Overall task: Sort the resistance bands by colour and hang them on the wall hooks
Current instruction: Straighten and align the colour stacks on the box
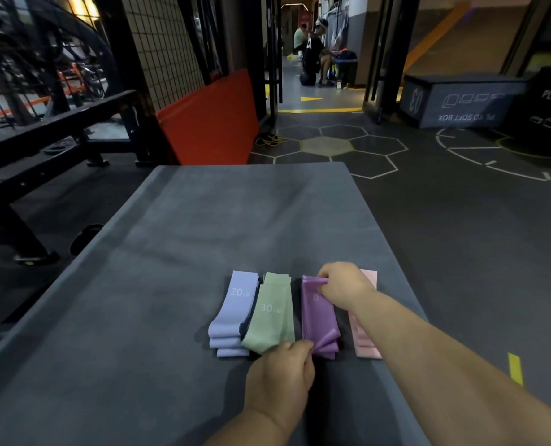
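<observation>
Both hands pinch the purple resistance band (pixel 316 312), one at each end: the left hand (pixel 280 371) grips its near end, where the material bunches into folds, and the right hand (pixel 343 284) curls its fingers round the far end, so the hands sit apart along the length of the strip. This band is a flat, matte purple loop with a faint white mark near the right hand, too hidden to read. It lies on a grey padded platform (pixel 235 220) in a row of stacks set side by side. To its left is the pale green stack (pixel 272 320) printed "30 LB", then the lavender stack (pixel 232 312) printed "20 LB", with three layered ends showing at its near edge. A dark strip shows between those two. To the right of the purple band, partly under the right forearm, lies the pale pink stack (pixel 366 344). Beyond the platform the dark floor carries white hexagon markings (pixel 325 146). An orange mat (pixel 210 120) leans against a wire grid wall (pixel 165 43), and a grey plyo soft box (pixel 460 104) stands at the right.
</observation>
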The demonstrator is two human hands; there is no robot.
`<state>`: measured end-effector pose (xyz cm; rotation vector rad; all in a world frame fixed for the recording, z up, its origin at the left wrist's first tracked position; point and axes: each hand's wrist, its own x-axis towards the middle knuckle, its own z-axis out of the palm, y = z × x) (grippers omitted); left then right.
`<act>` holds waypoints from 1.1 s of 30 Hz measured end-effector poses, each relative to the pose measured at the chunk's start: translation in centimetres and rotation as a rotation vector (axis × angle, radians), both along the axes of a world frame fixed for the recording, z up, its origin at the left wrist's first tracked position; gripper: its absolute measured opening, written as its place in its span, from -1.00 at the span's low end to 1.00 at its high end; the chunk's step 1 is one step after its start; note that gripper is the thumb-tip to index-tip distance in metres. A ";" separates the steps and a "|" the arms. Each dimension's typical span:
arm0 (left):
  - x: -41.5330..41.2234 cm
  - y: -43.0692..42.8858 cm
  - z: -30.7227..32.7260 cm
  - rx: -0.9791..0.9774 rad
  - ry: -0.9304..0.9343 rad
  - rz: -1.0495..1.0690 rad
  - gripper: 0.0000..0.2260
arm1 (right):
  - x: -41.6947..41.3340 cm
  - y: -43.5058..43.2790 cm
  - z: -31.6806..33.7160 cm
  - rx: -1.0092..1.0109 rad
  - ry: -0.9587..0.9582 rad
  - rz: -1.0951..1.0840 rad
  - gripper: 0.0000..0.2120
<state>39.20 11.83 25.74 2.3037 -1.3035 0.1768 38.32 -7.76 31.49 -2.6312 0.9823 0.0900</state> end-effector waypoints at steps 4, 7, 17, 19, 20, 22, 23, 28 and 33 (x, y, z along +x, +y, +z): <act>-0.5 0.3 0.4 0.001 0.172 -0.022 -0.72 | -0.1 0.3 -0.3 -0.030 -0.031 -0.017 -0.81; -1.2 0.5 0.9 -0.023 0.234 -0.037 -0.58 | -0.6 0.6 -0.3 -0.022 -0.081 -0.037 -0.70; 5.4 3.6 3.5 -0.448 -0.001 0.145 -0.79 | -6.7 0.0 -0.8 -0.104 -0.358 -0.208 -0.61; 6.1 4.5 2.4 -0.322 0.029 0.132 -0.71 | -7.6 0.2 -1.4 -0.045 -0.287 -0.207 -0.54; 6.2 4.9 1.7 -0.250 0.023 0.086 -0.67 | -7.9 0.3 -1.7 -0.002 -0.245 -0.182 -0.50; 6.1 5.5 0.4 -0.130 0.003 0.006 -0.62 | -8.0 0.8 -2.0 0.064 -0.161 -0.129 -0.45; 6.0 5.7 -0.1 -0.101 0.001 -0.014 -0.62 | -8.0 1.0 -2.1 0.078 -0.104 -0.098 -0.44; 5.5 5.3 -0.3 -0.107 -0.018 -0.047 -0.71 | -8.0 1.8 -3.1 0.047 0.087 0.065 -0.45; 4.9 4.4 -0.6 -0.102 -0.041 -0.030 -0.72 | -8.5 2.6 -3.3 0.022 0.073 0.078 -0.50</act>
